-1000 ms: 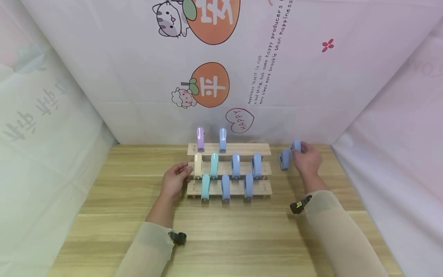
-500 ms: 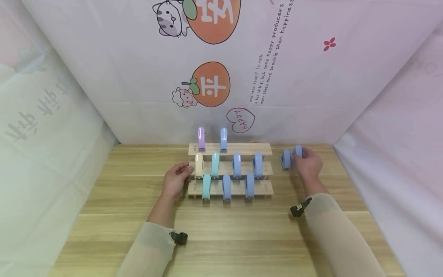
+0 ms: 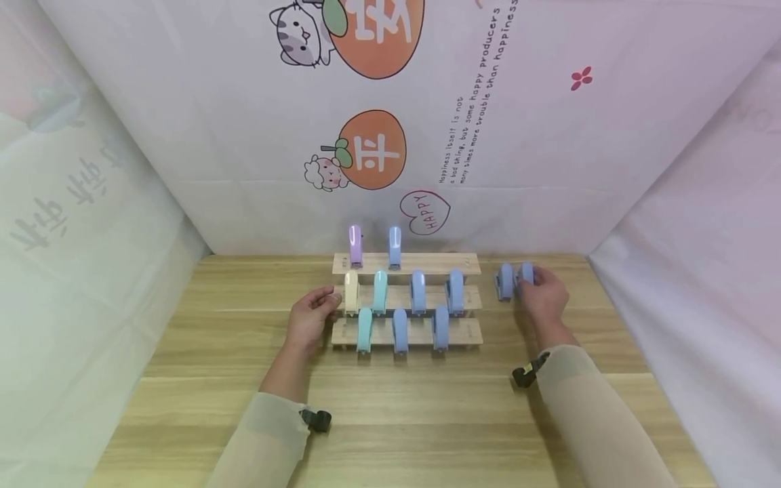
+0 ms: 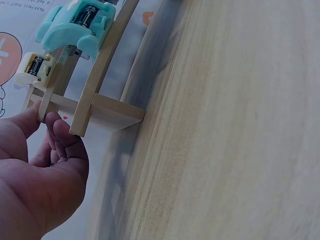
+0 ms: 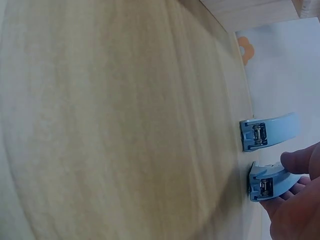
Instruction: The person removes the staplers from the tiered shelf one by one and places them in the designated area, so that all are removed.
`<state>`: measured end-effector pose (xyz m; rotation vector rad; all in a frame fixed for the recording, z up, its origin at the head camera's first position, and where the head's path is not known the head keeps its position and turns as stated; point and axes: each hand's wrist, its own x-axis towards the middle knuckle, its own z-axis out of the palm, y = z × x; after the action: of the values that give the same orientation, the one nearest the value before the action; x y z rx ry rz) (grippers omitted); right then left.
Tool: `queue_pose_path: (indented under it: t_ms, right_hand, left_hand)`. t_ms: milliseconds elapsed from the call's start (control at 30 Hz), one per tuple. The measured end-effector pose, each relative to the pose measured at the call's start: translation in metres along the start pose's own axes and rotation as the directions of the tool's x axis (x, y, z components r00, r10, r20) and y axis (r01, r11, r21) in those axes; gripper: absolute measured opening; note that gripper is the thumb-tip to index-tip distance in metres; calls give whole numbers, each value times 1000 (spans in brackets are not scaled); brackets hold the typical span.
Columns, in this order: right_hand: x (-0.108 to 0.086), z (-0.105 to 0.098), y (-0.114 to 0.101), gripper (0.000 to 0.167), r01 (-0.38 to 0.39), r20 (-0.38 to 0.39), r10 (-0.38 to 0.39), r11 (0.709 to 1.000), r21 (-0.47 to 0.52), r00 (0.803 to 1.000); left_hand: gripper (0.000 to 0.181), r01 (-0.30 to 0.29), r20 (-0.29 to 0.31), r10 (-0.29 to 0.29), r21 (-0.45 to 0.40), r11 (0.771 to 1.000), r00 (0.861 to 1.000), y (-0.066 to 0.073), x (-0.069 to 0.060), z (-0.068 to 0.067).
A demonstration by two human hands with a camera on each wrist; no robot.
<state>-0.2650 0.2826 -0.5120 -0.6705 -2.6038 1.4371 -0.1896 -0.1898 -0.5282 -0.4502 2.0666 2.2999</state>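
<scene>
A three-tier wooden rack carries staplers in several colours. My left hand pinches the left end of its middle tier, beside the cream stapler; in the left wrist view thumb and fingers of that hand close on the wooden strip. Right of the rack, my right hand grips a blue stapler standing on the table. Another blue stapler stands just left of it. In the right wrist view the held stapler is between thumb and fingers of the hand.
On the top tier are a purple stapler and a blue one. Teal and blue staplers stand on the two lower tiers. A printed white cloth rises behind the wooden table, with white cloth at both sides.
My right hand has lowered its blue stapler toward me, down onto the table beside the other one. The left hand has stayed on the rack's end.
</scene>
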Motion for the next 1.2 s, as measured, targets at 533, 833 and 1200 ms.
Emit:
queue_pose_path:
  t_ms: [533, 833, 1200]
  right_hand:
    - [0, -1, 1, 62, 22, -40, -21, 999, 27, 999]
    - [0, -9, -7, 68, 21, -25, -19, 997, 76, 1000]
    - [-7, -10, -29, 66, 63, -79, -53, 989, 136, 995]
  left_hand:
    - [42, -15, 9, 15, -12, 1000, 1000, 0, 0, 1]
    - [40, -16, 12, 16, -27, 999, 1000, 0, -2, 0]
    - [42, -16, 12, 17, -17, 1000, 1000, -3, 1, -1]
